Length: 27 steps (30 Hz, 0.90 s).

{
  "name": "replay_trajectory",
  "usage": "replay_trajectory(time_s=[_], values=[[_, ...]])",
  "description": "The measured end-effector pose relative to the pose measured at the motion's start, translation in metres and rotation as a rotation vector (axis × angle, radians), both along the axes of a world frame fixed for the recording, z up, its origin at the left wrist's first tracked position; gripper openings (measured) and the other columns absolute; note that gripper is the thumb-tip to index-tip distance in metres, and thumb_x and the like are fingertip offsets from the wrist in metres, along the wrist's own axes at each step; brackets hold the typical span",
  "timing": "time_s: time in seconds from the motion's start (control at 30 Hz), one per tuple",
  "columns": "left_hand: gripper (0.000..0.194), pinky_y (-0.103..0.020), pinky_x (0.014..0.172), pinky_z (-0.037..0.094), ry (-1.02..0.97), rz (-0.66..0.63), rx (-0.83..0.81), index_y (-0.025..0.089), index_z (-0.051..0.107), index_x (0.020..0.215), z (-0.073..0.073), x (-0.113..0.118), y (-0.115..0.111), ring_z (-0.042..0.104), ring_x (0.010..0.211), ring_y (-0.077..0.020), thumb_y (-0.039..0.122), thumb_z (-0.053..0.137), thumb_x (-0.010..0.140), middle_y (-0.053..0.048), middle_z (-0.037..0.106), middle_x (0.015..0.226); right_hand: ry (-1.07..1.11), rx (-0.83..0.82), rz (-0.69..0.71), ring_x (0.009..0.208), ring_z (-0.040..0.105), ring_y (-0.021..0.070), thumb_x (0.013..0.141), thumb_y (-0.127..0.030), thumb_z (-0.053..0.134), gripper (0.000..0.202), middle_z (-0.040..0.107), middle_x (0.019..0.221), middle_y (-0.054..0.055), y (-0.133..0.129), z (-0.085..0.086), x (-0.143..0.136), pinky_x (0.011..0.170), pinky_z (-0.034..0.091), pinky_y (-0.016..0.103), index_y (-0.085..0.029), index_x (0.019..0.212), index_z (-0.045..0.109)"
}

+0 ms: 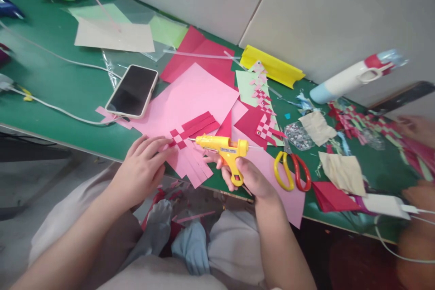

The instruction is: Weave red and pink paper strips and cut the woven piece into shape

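My right hand (243, 174) is wrapped round the handle of a yellow glue gun (222, 145), whose nozzle points left. The nozzle tip is over a woven piece of red and pink paper strips (179, 137) near the table's front edge. At the left edge of this woven piece, my left hand (144, 167) rests with its fingers bent and close together; what they press or hold is hidden. Loose red strips (202, 126) fan out to the upper right of the weave, and pink strips (199, 167) fan out below it. Pink paper (190, 95) lies underneath.
A phone (132, 90) with a cable lies left. Yellow-and-red scissors (292, 171), small woven fish (265, 129), a bead bag (299, 136) and a white bottle (350, 77) stand or lie right. Another person's hand (416, 127) is at the right edge.
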<state>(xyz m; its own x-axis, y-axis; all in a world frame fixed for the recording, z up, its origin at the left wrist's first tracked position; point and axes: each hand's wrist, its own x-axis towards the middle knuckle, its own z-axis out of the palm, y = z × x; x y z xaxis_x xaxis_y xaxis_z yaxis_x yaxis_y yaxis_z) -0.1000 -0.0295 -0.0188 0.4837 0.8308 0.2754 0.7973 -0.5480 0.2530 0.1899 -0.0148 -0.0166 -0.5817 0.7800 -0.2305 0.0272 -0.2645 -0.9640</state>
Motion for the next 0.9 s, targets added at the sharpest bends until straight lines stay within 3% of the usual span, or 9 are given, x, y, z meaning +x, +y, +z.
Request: replay_trajectory(time_s=[0.13, 0.37, 0.6, 0.73, 0.9], values=[[0.027, -0.044, 0.095, 0.046, -0.098, 0.068, -0.001, 0.016, 0.061, 0.107, 0.01, 0.007, 0.005, 0.059, 0.108, -0.0247, 0.013, 0.043, 0.087, -0.012, 0.065, 0.115, 0.071, -0.026, -0.07, 0.041, 0.041, 0.0094, 0.09, -0.064, 0.036, 0.053, 0.064, 0.065, 0.003, 0.001, 0.0, 0.003, 0.043, 0.031, 0.024, -0.017, 0.101, 0.057], [0.026, -0.045, 0.087, 0.05, 0.047, 0.063, -0.001, 0.016, 0.066, 0.101, 0.028, 0.022, 0.026, 0.061, 0.096, -0.0266, 0.02, 0.044, 0.088, -0.011, 0.068, 0.099, 0.096, -0.022, -0.156, 0.042, 0.044, 0.0083, 0.089, -0.064, 0.038, 0.052, 0.071, 0.086, 0.01, -0.002, 0.0, 0.01, 0.039, 0.032, 0.023, -0.017, 0.101, 0.058], [0.03, -0.042, 0.087, 0.05, 0.076, -0.07, -0.136, 0.013, 0.065, 0.108, 0.024, 0.035, 0.046, 0.057, 0.103, -0.0268, 0.018, 0.045, 0.087, -0.013, 0.064, 0.104, 0.14, 0.003, -0.147, 0.042, 0.043, 0.0073, 0.091, -0.062, 0.038, 0.051, 0.071, 0.093, 0.012, -0.005, 0.004, 0.014, 0.039, 0.032, 0.022, -0.017, 0.101, 0.059], [0.04, -0.04, 0.083, 0.051, 0.091, -0.103, -0.197, 0.019, 0.066, 0.112, 0.023, 0.036, 0.052, 0.057, 0.101, -0.0248, 0.009, 0.038, 0.085, -0.012, 0.06, 0.107, 0.156, 0.026, -0.134, 0.042, 0.045, 0.0069, 0.092, -0.06, 0.038, 0.049, 0.07, 0.095, 0.011, -0.005, 0.004, 0.014, 0.04, 0.032, 0.023, -0.016, 0.099, 0.059], [0.044, -0.039, 0.084, 0.05, 0.12, -0.144, -0.215, 0.025, 0.067, 0.114, 0.024, 0.035, 0.053, 0.056, 0.098, -0.0227, 0.009, 0.038, 0.086, -0.011, 0.058, 0.105, 0.17, 0.042, -0.122, 0.043, 0.046, 0.0061, 0.094, -0.057, 0.036, 0.047, 0.07, 0.096, 0.011, -0.005, 0.005, 0.014, 0.042, 0.033, 0.022, -0.016, 0.096, 0.06]])
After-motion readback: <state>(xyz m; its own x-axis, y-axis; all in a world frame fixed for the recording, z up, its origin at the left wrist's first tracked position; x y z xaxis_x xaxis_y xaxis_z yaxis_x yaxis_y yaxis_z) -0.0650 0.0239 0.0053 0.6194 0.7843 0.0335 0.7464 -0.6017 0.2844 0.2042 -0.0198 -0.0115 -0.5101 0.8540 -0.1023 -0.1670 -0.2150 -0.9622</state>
